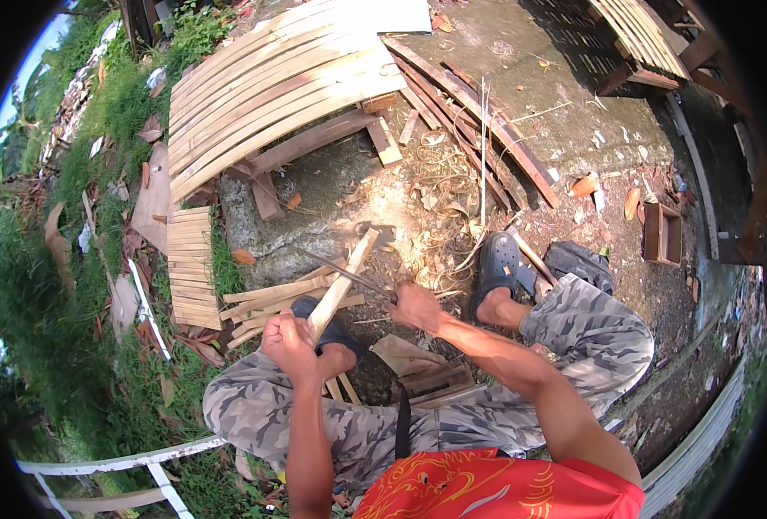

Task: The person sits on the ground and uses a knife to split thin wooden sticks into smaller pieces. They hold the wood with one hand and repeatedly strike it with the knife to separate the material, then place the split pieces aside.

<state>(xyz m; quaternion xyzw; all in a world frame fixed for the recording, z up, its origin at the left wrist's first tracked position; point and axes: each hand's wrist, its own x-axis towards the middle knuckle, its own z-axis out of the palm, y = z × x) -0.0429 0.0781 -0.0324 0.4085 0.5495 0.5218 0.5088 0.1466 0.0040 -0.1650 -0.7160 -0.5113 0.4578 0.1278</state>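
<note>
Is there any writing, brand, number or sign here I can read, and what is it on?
None can be read.
Shirt: yellow and white drawing, no legible words.
Right clog: small orange mark, too small to make out.
Strip and blade: no visible lettering.

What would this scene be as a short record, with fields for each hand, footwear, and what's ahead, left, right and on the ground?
Left hand: grips a wood strip
Right hand: holds a knife, blade crossing the strip; contact unclear
Footwear: dark clogs
Ahead: slatted bench, dark boards to its right
Left: row of short slats
Right: open wooden box
Ground: curled shavings
</note>
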